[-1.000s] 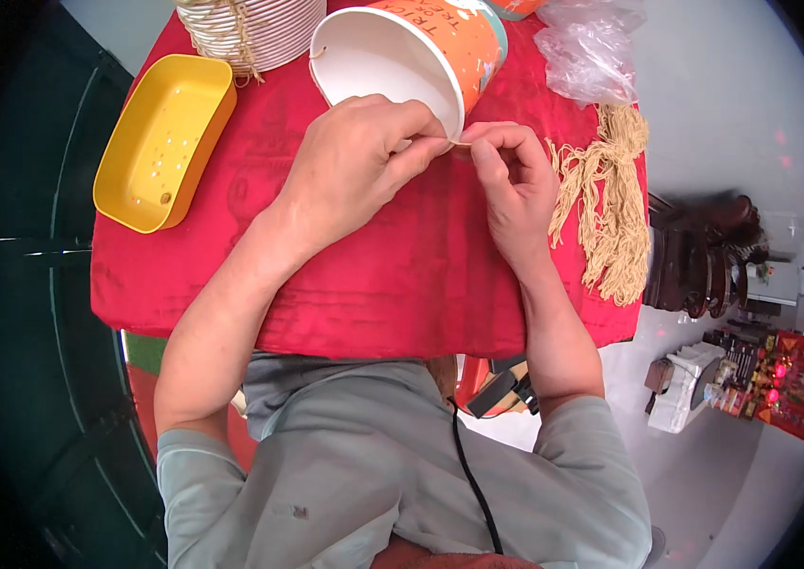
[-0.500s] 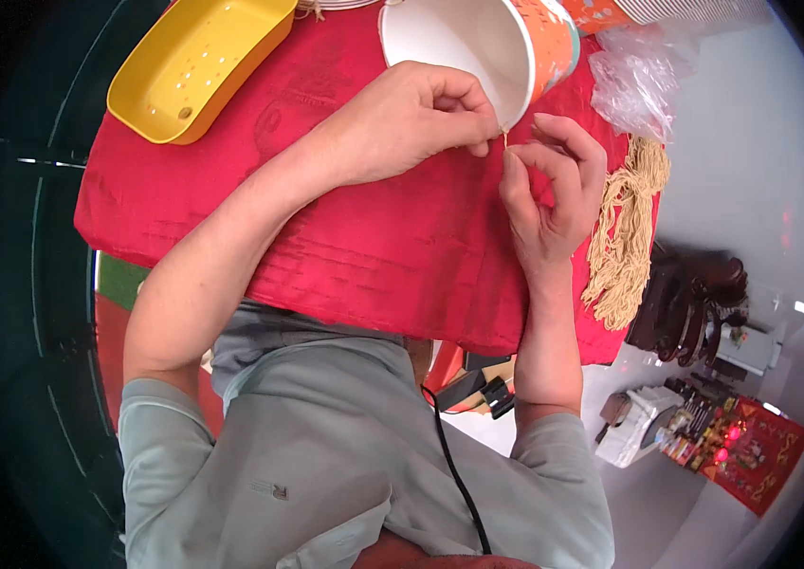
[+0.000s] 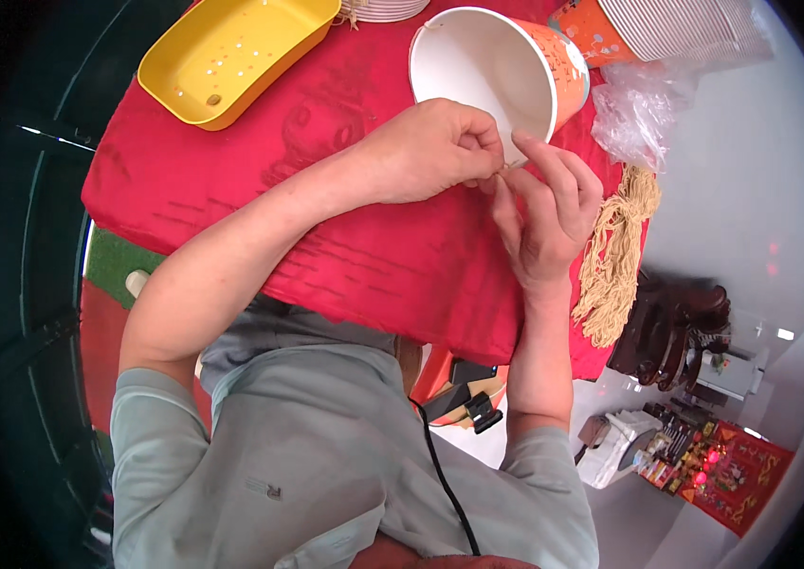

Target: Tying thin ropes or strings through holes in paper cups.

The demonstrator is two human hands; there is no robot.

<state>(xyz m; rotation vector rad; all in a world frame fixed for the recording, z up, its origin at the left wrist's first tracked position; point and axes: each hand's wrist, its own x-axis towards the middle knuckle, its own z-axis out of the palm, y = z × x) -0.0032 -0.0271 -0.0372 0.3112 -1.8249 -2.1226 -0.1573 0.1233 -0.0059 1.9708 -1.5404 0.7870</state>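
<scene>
Both of my hands meet over the red-covered table, in front of a large paper bucket that lies tipped with its white inside toward me. My left hand (image 3: 435,152) is closed in a pinch on a short tan string (image 3: 507,168). Against it, the thumb and forefinger of my right hand (image 3: 554,211) close on the same string, while its other fingers are loosely bent. Most of the string is hidden by the fingertips. The paper bucket (image 3: 487,71), orange outside, stands just beyond them. To the right, a tied bundle of tan strings (image 3: 613,261) hangs along the table's edge.
A yellow plastic tray (image 3: 264,71) with small pale bits sits at the far left. Clear plastic wrap (image 3: 644,114) lies near a stack of orange paper buckets (image 3: 601,28) at the far right. The red tablecloth (image 3: 374,275) covers the table.
My fingertips have come closer together, and less of the string shows between them. The whole view has shifted a little, so the tray and bucket sit farther right.
</scene>
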